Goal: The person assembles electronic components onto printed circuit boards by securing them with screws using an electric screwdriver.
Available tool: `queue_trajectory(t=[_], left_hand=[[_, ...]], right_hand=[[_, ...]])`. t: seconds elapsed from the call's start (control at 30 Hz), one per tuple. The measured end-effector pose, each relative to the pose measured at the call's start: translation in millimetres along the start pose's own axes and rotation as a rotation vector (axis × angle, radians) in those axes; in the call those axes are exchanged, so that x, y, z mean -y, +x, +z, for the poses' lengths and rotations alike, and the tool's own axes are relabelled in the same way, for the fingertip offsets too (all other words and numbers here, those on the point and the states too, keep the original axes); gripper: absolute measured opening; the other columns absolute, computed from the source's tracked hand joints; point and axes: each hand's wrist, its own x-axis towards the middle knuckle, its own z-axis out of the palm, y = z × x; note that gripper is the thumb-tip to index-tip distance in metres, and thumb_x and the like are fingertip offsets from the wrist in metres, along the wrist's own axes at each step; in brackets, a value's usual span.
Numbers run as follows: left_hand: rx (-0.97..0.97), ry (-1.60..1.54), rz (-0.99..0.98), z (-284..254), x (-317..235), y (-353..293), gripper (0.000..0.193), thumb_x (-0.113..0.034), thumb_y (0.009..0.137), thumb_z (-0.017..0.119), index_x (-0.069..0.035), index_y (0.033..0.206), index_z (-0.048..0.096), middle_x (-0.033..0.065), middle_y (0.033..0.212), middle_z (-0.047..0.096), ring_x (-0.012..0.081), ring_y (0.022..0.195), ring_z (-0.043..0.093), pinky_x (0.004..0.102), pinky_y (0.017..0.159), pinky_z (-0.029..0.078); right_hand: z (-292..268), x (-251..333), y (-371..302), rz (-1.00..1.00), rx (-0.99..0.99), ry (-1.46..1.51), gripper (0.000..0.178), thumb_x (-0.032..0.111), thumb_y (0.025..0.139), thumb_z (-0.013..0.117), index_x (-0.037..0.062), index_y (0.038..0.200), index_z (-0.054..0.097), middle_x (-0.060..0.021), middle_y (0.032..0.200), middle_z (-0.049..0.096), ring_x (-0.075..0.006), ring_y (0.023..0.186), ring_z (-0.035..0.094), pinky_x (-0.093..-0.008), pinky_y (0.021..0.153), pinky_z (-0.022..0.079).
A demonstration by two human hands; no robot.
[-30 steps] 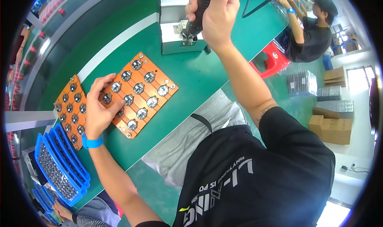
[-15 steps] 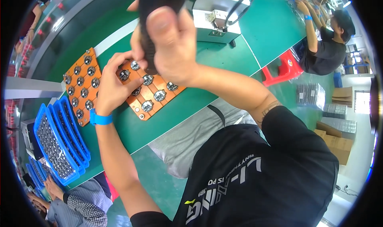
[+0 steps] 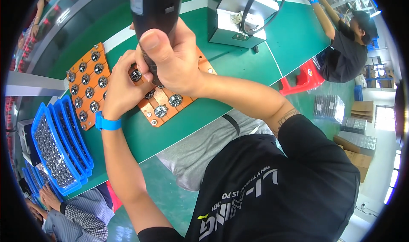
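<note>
My right hand (image 3: 178,67) wraps around a black power screwdriver (image 3: 155,12), held upright with its lower end over an orange fixture board (image 3: 174,111). Round silver-and-black parts sit in the board, several of them covered by my hands. My left hand (image 3: 120,88), with a blue band at the wrist, rests over the board's left side. Its thumb and fingers close in around the screwdriver's lower end; the fingertips are partly hidden, so what they grip cannot be made out. One round part (image 3: 136,75) shows between thumb and fingers.
Left of my hand lies a second orange board (image 3: 93,85) full of round parts. Blue trays (image 3: 70,186) of small parts stand at the green table's left end. A white-and-black machine (image 3: 236,29) with a cable stands behind. Co-workers sit right and lower left, near a red stool (image 3: 306,78).
The screwdriver and my right hand have shifted slightly left over the board, uncovering more of the machine behind. My left hand keeps about the same place. The whole view has shifted a little.
</note>
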Motion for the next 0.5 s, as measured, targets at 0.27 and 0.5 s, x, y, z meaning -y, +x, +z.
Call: queue_trajectory(t=[0.27,0.5], left_hand=[[-0.035,0.039,-0.036,3,5,-1,0.017,0.003,0.076,0.069,0.001,0.093,0.069,0.0131,0.087,0.07,0.0308,0.082,0.067,0.0422,0.075,0.054],[-0.089,0.179,0.094,4,14,-8,0.012,-0.006,0.087,0.071,0.002,0.094,0.066,0.011,0.088,0.069,0.022,0.082,0.067,0.0437,0.071,0.052]], right_hand=[[3,-8,-1,-0.011,0.072,-0.156,0.062,0.026,0.091,0.082,-0.0035,0.135,0.051,-0.0068,0.103,0.068,-0.0119,0.089,0.066,-0.0276,0.08,0.054],[5,-5,-5,0.093,0.052,-0.097,0.056,0.026,0.085,0.088,-0.0029,0.125,0.06,-0.0055,0.104,0.069,-0.0108,0.096,0.063,-0.0295,0.085,0.053]])
